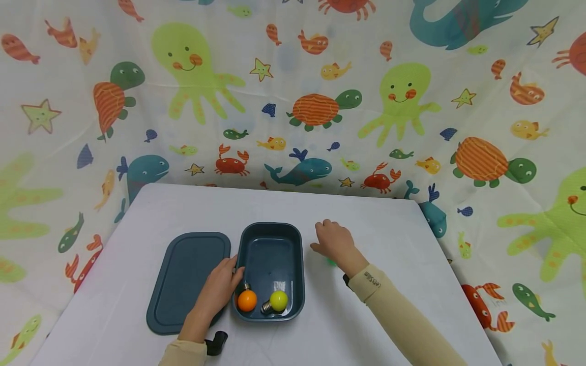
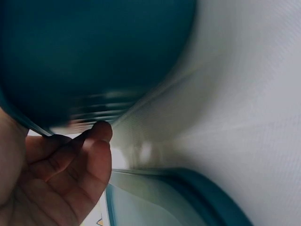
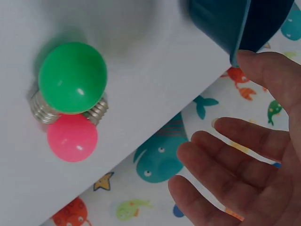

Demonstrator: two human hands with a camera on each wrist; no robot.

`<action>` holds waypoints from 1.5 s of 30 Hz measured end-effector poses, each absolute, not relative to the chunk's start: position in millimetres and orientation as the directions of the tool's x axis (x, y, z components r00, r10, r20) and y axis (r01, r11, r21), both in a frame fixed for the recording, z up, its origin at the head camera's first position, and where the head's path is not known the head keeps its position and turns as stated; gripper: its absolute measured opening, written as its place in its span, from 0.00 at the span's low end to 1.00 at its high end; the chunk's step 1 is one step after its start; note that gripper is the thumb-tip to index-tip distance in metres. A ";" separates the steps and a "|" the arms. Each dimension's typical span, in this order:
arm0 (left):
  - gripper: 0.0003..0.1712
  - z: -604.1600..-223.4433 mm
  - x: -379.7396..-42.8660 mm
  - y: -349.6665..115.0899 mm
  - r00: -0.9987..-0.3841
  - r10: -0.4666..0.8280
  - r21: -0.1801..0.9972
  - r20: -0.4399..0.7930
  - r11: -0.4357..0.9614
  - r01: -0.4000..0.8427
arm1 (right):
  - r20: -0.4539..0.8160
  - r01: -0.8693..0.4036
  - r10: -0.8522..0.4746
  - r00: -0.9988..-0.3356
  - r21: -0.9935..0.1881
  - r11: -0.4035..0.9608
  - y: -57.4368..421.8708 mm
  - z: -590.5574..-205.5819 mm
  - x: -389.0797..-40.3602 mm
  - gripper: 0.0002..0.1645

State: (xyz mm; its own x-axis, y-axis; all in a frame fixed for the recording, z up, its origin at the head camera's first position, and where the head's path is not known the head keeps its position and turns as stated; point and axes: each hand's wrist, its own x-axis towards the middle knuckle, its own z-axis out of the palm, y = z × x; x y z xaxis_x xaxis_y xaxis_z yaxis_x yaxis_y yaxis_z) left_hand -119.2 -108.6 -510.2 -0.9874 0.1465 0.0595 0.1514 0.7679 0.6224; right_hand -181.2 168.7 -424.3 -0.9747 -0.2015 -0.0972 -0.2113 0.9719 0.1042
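A dark blue box (image 1: 295, 315) stands on the white table, with an orange light bulb (image 1: 247, 301) and a yellow-green light bulb (image 1: 278, 301) inside at its near end. My left hand (image 1: 218, 284) grips the box's left wall, thumb over the rim and fingers (image 2: 96, 157) against the outside. To the right of the box, my right hand (image 1: 336, 244) hovers with loosely bent fingers and holds nothing. Beside it on the table lie a green light bulb (image 3: 73, 77) and a pink light bulb (image 3: 73, 139), touching each other; the head view shows only a bit of green under the wrist.
A flat dark blue lid (image 1: 183, 274) lies left of the box, partly under the left forearm. The white table (image 1: 389, 239) ends at the back against a hanging cloth (image 1: 220, 66) printed with sea animals.
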 end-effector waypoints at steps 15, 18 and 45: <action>0.26 -511.0 -118.6 -108.3 -0.988 0.144 0.624 0.063 0.767 0.151 | -0.036 -0.390 -0.389 -0.921 0.097 0.916 135.8 -410.8 -164.2 0.30; 0.26 -510.5 -118.3 -108.4 -0.988 0.145 0.621 0.061 0.769 0.151 | -0.047 -0.401 -0.398 -0.916 0.096 0.911 130.7 -409.5 -162.4 0.31; 0.27 -511.5 -117.7 -108.4 -0.989 0.140 0.624 0.048 0.769 0.139 | -0.285 -0.608 -0.577 -0.765 0.023 0.794 111.1 -413.8 -139.0 0.31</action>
State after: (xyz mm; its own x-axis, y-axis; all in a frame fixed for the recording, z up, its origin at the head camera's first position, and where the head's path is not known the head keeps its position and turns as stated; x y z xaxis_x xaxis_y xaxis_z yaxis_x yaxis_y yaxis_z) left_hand -117.7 -108.4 -511.5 -0.9890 0.1404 0.0476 0.1392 0.7692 0.6237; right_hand -139.0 111.1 -413.8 -0.7651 -0.5774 -0.2849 -0.6076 0.7939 0.0229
